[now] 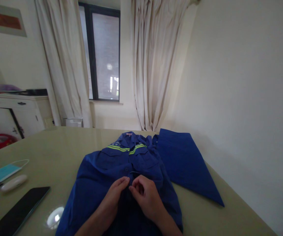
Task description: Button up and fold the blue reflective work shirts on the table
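A dark blue work shirt with yellow-green reflective stripes lies face up on the table, collar away from me. My left hand and my right hand meet at the shirt's front placket, at mid-chest. Both hands have their fingers curled and pinched on the fabric edge there. Whether a button is between the fingers is hidden. One sleeve of the shirt is spread out flat to the right.
The pale green table carries a black phone, a white oval case and a blue face mask at the left. A white cabinet, curtains and a window stand beyond; a wall runs along the right.
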Demonstrator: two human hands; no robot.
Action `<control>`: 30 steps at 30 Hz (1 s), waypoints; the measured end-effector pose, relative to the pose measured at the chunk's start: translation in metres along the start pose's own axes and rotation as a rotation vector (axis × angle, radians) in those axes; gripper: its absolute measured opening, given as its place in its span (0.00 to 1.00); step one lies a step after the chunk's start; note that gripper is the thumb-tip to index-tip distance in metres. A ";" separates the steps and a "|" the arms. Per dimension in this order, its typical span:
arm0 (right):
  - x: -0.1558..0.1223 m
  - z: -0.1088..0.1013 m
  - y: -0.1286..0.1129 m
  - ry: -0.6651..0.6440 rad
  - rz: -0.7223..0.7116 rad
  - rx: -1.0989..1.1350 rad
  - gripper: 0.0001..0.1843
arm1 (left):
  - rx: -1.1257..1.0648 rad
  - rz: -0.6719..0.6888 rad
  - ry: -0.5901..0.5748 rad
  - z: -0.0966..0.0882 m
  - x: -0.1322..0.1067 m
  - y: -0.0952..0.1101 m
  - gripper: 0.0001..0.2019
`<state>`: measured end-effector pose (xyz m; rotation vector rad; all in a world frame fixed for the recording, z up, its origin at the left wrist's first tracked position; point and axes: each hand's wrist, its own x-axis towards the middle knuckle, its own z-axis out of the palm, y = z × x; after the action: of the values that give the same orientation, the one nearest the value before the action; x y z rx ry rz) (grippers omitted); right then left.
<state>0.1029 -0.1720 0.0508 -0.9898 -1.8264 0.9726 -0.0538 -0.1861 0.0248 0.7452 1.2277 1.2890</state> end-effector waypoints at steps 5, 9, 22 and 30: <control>0.009 0.005 0.019 0.122 0.270 0.309 0.26 | 0.512 0.465 -0.234 0.006 -0.015 0.018 0.13; 0.014 0.003 0.030 0.224 0.319 0.392 0.14 | 0.774 0.398 -0.465 0.006 -0.028 0.025 0.10; 0.008 0.008 0.020 0.570 0.533 0.779 0.18 | 0.985 0.121 -0.585 -0.029 -0.014 0.037 0.34; 0.010 0.001 0.009 0.370 0.222 0.476 0.10 | 1.195 0.525 -0.387 -0.018 -0.004 0.023 0.15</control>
<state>0.1009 -0.1601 0.0455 -0.9997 -1.1274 1.1955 -0.0773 -0.1890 0.0422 2.1670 1.4618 0.6036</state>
